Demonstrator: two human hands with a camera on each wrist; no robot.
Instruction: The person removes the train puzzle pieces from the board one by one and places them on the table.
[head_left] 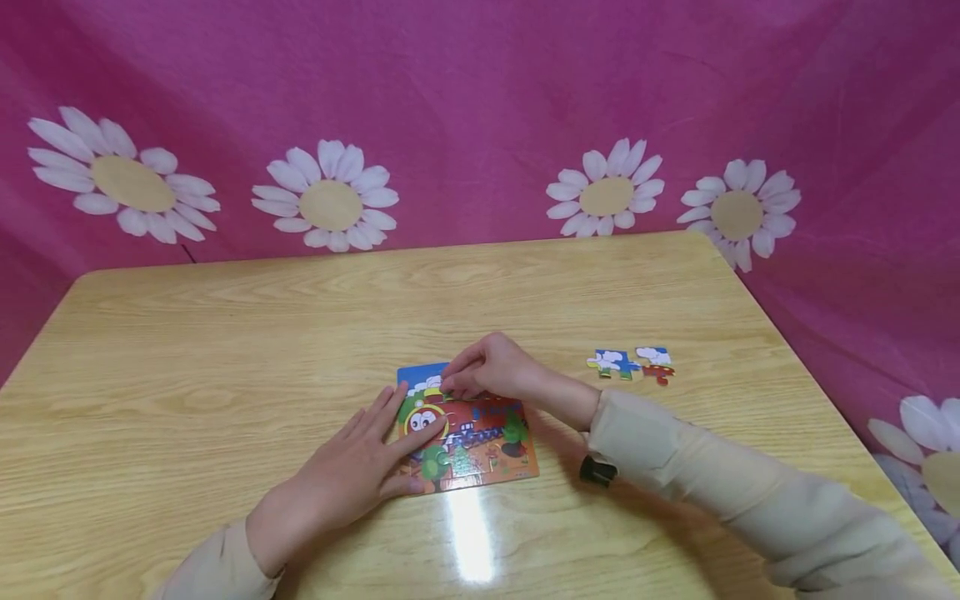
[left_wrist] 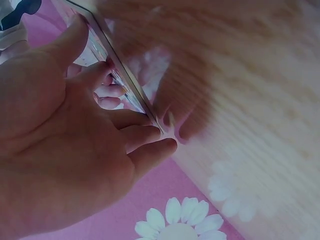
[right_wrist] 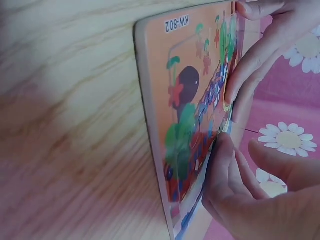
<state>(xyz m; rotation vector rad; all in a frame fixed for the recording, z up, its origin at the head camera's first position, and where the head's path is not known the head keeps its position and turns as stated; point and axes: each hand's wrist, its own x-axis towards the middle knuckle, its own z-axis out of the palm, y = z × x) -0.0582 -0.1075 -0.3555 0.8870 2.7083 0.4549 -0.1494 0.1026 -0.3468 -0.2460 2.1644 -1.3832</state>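
Note:
A jigsaw puzzle board (head_left: 480, 481) with a cartoon train picture lies flat in front of me. My left hand (head_left: 337, 467) rests on its left side, fingers spread; in the left wrist view they reach over the board's edge (left_wrist: 125, 75). With bent thumb and fingers, my right hand (head_left: 498, 368) pinches a small puzzle piece (head_left: 433, 390) at the board's upper part, mostly covered by the fingertips. From the right wrist view, the right hand (right_wrist: 245, 185) meets the board's picture (right_wrist: 192, 115) at its upper side.
Two loose puzzle pieces lie to the right, one blue and white (head_left: 613, 362), one with red (head_left: 656, 364). A small black object (head_left: 597, 471) shows below the right sleeve. Behind the wooden table (head_left: 225, 350) hangs a pink cloth (head_left: 465, 108) with daisies.

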